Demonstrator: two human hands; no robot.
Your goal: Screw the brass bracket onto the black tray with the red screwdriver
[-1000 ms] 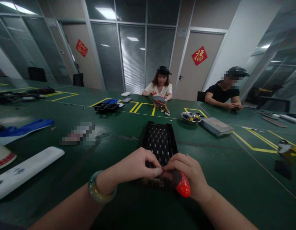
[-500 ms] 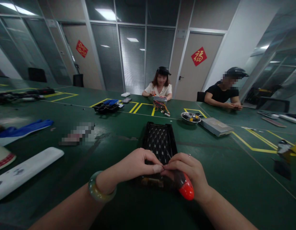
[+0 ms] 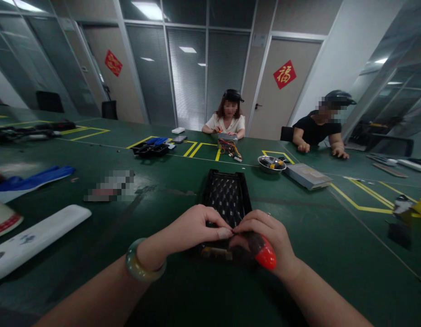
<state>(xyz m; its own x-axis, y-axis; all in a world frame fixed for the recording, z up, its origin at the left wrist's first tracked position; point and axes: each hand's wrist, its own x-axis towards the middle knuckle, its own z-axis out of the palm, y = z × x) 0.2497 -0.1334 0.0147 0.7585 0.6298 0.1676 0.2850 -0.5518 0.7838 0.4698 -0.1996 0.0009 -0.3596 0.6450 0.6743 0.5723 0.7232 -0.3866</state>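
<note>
The left hand (image 3: 193,227) and the right hand (image 3: 265,235) are meeting in the middle of the view with their fingertips touching, the forearms reaching in from 7 and 5 o'clock. The right hand is clenching a red-tipped tool handle (image 3: 266,253), its red end poking out toward 4 o'clock. The left hand is curling over with its thumb pressing toward the right fingers; I cannot tell whether it is pinching anything small there. Just beneath both hands, a black perforated frame (image 3: 227,196) is lying on the green desk (image 3: 309,254) and stretching away toward 12 o'clock. A dark, partly hidden part (image 3: 213,254) is sitting at the frame's near end. A jade bangle (image 3: 142,260) is circling the left wrist. Farther out, a steel bowl (image 3: 272,164) and a flat grey box (image 3: 308,176) are sitting at 1 o'clock. A bundle of wires (image 3: 230,150) is lying at 12 o'clock, in front of a seated person (image 3: 230,116). Another seated person (image 3: 318,125) is leaning on the desk at 2 o'clock, and a long white pad (image 3: 36,240) is lying at 9 o'clock.
</note>
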